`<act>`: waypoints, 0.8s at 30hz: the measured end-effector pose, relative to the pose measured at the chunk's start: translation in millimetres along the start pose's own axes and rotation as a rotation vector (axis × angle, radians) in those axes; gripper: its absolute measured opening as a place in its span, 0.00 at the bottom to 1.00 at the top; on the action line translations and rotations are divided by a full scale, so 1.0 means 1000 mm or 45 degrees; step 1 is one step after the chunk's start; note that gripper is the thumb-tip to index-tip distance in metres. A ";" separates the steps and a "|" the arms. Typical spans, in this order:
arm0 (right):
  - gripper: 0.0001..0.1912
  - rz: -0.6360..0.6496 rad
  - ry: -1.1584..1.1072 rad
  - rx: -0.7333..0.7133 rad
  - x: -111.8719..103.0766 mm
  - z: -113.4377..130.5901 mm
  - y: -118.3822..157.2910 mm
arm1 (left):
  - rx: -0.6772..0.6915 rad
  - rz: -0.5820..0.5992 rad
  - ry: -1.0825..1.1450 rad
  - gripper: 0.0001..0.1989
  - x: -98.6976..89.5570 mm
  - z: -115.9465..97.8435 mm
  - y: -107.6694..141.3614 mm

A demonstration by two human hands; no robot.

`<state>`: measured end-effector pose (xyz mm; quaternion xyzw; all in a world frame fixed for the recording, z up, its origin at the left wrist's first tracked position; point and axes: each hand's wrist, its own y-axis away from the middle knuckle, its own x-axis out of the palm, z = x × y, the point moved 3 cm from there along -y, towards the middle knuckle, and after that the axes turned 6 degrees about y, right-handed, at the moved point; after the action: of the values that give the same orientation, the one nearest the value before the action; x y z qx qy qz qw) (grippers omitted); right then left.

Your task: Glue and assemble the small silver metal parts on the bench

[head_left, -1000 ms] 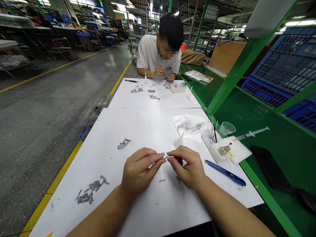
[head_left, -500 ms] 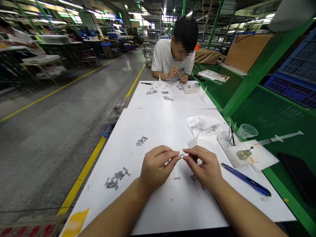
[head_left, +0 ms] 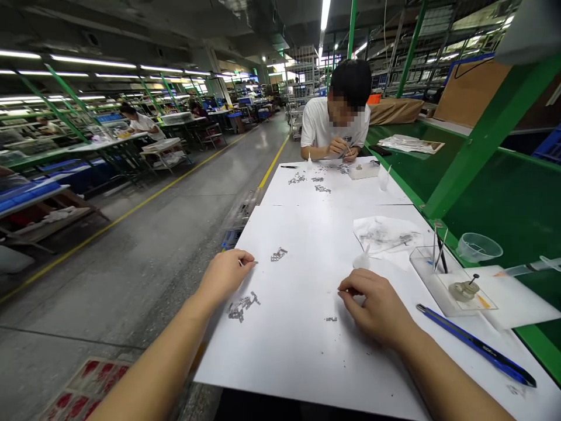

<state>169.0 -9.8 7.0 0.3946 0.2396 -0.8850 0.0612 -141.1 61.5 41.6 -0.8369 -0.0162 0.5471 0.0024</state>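
My left hand (head_left: 228,272) is over the table's left side, thumb and forefinger pinched, with a tiny grey piece (head_left: 256,262) just showing at the tips. Right of it lies a small pile of grey metal pieces (head_left: 279,254); a larger pile (head_left: 242,307) is below. My right hand (head_left: 377,304) hovers over the white table (head_left: 302,339), its thumb and forefinger closed together. Whatever may be between those fingertips is too small to make out. One loose metal piece (head_left: 331,319) lies left of that hand, and a white squeeze bottle (head_left: 362,259) stands behind it.
A blue utility knife (head_left: 475,345) lies right of my right arm. Beyond it are a clear tray (head_left: 427,263) with tweezers, a small glass jar (head_left: 463,290), a plastic cup (head_left: 480,248) and a stained paper (head_left: 390,234). Across the table a co-worker (head_left: 335,126) handles small parts.
My hands, together over the middle before, have parted. The left has swung out to the left beside the piles; the right stays near the middle. The view has turned left.
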 end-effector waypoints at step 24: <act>0.07 -0.056 -0.107 0.012 0.001 0.003 0.002 | 0.639 0.046 -0.209 0.15 0.046 -0.009 -0.015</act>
<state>166.7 -12.8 6.9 0.3518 0.2412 -0.9031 0.0499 -114.3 78.3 3.6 -0.7632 0.1349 0.5999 0.1987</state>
